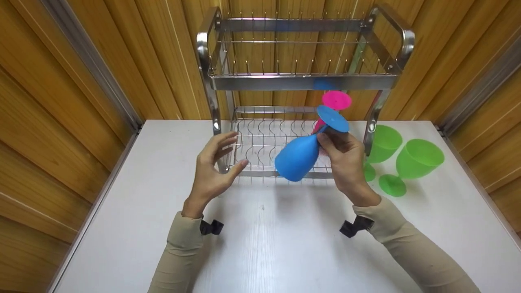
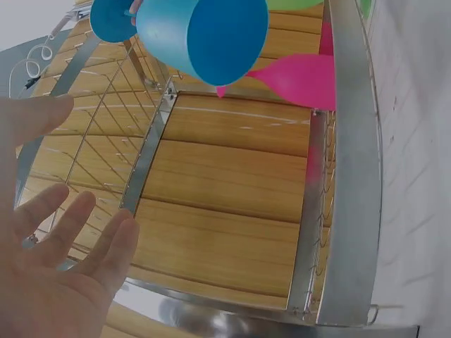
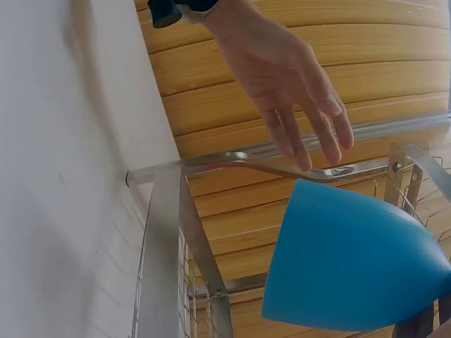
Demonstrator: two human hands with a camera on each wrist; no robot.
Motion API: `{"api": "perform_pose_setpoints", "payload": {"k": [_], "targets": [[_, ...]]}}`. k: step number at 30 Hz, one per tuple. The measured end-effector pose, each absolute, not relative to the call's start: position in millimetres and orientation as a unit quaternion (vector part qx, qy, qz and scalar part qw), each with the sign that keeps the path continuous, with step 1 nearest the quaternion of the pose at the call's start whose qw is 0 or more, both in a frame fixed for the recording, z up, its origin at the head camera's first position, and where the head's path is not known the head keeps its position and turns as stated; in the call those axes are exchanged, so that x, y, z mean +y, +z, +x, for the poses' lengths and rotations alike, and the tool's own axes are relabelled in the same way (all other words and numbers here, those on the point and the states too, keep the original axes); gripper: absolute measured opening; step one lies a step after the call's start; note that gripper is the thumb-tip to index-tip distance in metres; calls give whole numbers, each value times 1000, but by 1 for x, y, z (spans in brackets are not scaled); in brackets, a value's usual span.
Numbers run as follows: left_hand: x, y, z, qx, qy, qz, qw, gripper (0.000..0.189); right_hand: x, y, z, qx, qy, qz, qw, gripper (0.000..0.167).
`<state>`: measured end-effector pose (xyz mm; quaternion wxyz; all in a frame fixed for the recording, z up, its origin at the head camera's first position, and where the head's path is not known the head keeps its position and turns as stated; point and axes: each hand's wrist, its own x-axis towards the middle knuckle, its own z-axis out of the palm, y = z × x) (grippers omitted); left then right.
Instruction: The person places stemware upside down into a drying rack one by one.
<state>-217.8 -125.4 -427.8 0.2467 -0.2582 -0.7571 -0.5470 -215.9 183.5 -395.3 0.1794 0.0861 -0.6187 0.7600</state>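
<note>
Blue plastic stemmed goblet (image 1: pixel 298 158), tilted before the silver two-tier metal rack (image 1: pixel 264 83), should feel light, stiff; your right hand (image 1: pixel 348 167) pinches its stem (image 1: pixel 322 129), best hold; your left hand (image 1: pixel 212 171) gapes wide.

here's the blue goblet (image 1: pixel 299 158), one solid shade! a hot pink goblet (image 1: pixel 338 99) by the lower shelf's (image 1: pixel 255 174) right edge, two lime green goblets (image 1: pixel 419 159) near the tabletop's (image 1: pixel 260 232) far right corner! white tabletop, faintly grained; silver rack (image 1: pixel 264 84), gleaming; plain beige sleeves (image 1: pixel 177 250), black wrist mounts (image 1: pixel 216 226); honey-brown wall panels (image 1: pixel 40 110), striped with dark grooves.
</note>
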Motion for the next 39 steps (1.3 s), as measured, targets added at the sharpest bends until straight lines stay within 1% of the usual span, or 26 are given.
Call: {"api": "perform_pose_setpoints", "payload": {"k": [6,9,13,16,20,24,29,34,39], "targets": [[-143,-430,-227,-767,-524,-211,305,63,179,-395,-240,-699,663,140,226,31],[-148,-432,-229,-773,-515,-176,325,61,176,-399,-253,-713,644,153,233,31],[-152,-437,-232,-779,-511,-122,343,57,174,-405,-268,-724,634,154,225,34],[-153,-442,-236,-782,-518,-91,334,57,174,-407,-278,-737,622,149,217,34],[-153,-449,-240,-787,-531,-69,306,61,176,-408,-293,-750,613,137,207,35],[-151,-454,-243,-793,-536,-69,282,61,176,-410,-308,-751,613,125,212,32],[-149,-458,-243,-799,-536,-70,262,57,172,-414,-323,-755,608,102,223,31],[-148,-462,-244,-797,-542,-75,255,50,172,-421,-336,-763,595,78,238,27],[-148,-464,-246,-800,-534,-81,261,50,172,-429,-346,-772,578,66,255,22]]}}
